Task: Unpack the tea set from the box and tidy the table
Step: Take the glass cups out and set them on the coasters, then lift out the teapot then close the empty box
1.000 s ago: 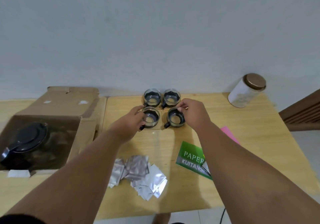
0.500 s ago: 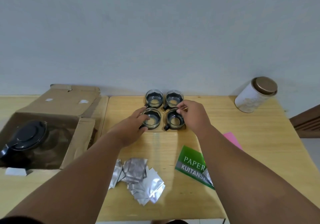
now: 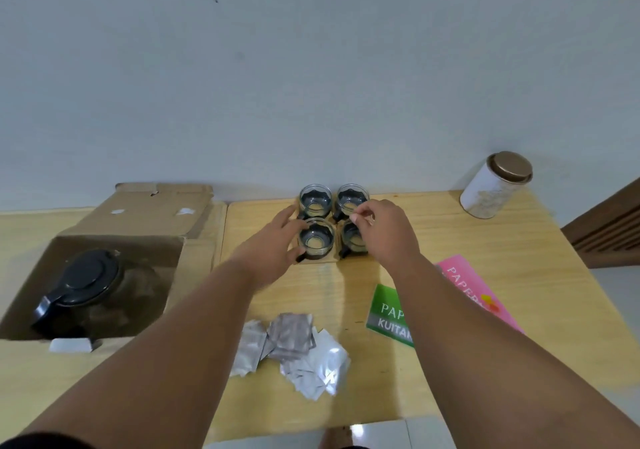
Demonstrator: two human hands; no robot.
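Several glass tea cups in black holders stand two by two on a cardboard piece (image 3: 332, 260) at the back of the table. My left hand (image 3: 273, 244) lies beside the near-left cup (image 3: 316, 239), fingers spread toward the back-left cup (image 3: 315, 200), thumb by the handle. My right hand (image 3: 384, 233) covers part of the near-right cup (image 3: 351, 242), fingertips pinched at its far rim, just in front of the back-right cup (image 3: 350, 199). A teapot with a black lid (image 3: 81, 280) sits inside the open cardboard box (image 3: 145, 206) on the left.
Silver foil sachets (image 3: 294, 348) lie loose near the front edge of the wooden table (image 3: 519, 258). A green booklet (image 3: 386, 313) and a pink one (image 3: 474, 289) lie under my right forearm. A white canister with a bronze lid (image 3: 493, 185) stands at the back right corner.
My left hand's fingers have opened off the near-left cup and stretched toward the back-left one. My right hand stays pinched at the near-right cup. The cups have not moved.
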